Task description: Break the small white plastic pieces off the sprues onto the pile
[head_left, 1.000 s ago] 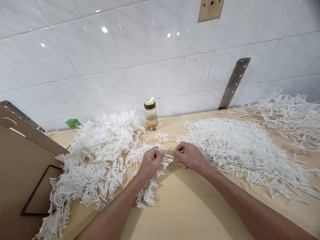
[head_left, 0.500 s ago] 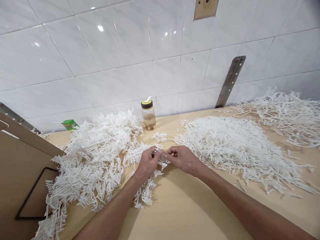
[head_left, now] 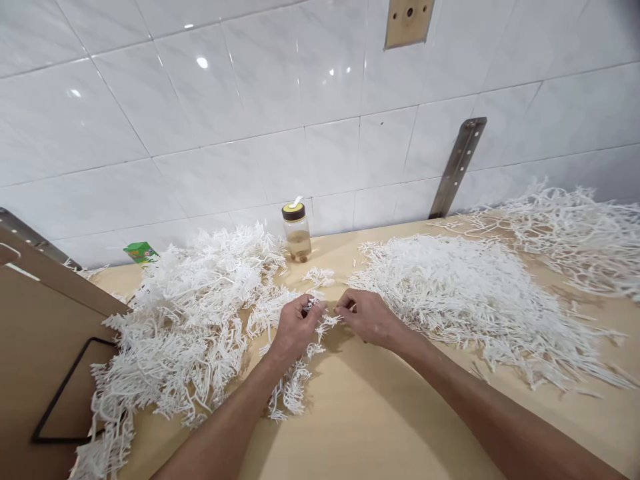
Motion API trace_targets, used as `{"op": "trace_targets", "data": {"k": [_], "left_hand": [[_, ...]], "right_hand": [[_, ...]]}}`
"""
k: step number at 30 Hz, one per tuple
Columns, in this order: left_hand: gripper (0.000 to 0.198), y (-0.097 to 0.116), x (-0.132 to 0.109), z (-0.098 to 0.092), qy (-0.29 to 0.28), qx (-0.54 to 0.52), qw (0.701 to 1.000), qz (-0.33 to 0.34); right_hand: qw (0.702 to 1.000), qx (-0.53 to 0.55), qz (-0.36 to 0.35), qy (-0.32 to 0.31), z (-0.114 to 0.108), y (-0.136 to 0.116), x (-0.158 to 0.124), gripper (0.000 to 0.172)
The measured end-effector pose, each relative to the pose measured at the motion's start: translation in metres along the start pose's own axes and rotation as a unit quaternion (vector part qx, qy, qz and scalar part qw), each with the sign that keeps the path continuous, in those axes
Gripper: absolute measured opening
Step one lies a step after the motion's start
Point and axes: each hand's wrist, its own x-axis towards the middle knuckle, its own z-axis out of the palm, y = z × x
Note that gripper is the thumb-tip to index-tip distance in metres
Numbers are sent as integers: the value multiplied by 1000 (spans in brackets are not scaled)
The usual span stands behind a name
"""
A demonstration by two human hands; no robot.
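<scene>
My left hand (head_left: pixel 297 323) is closed in a pinch on a white branched strand (head_left: pixel 327 322), whose feathery tips stick out past the thumb. Just to its right, my right hand (head_left: pixel 367 316) has thumb and forefinger pressed together; whatever is between them is too small to make out. A narrow gap separates the two hands. Below and left of my left hand lies a small cluster of white strands (head_left: pixel 293 393). A large tangled heap of branched strands (head_left: pixel 200 307) spreads to the left, and a flatter heap of thin white pieces (head_left: pixel 465 293) lies to the right.
A lidded bottle (head_left: pixel 299 237) of pale liquid stands near the tiled wall (head_left: pixel 250 153). Long loose strands (head_left: pixel 580 233) lie at the far right. A green box (head_left: pixel 141 252) sits at the back left, and a brown panel (head_left: pixel 45 347) with a black handle borders the table's left side.
My right hand has drawn slightly apart from my left, widening the gap between the fingertips. My left hand has stayed nearly in place. The view has tilted a little upward.
</scene>
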Motion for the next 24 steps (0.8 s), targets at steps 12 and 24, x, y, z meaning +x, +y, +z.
{"op": "trace_targets", "data": {"k": [12, 24], "left_hand": [[37, 5, 2, -1, -44, -58, 995, -61], [41, 5, 2, -2, -111, 49, 993, 5]], "right_hand": [[950, -302, 14, -74, -67, -17, -15, 31], [975, -48, -212, 42, -30, -25, -16, 25]]}}
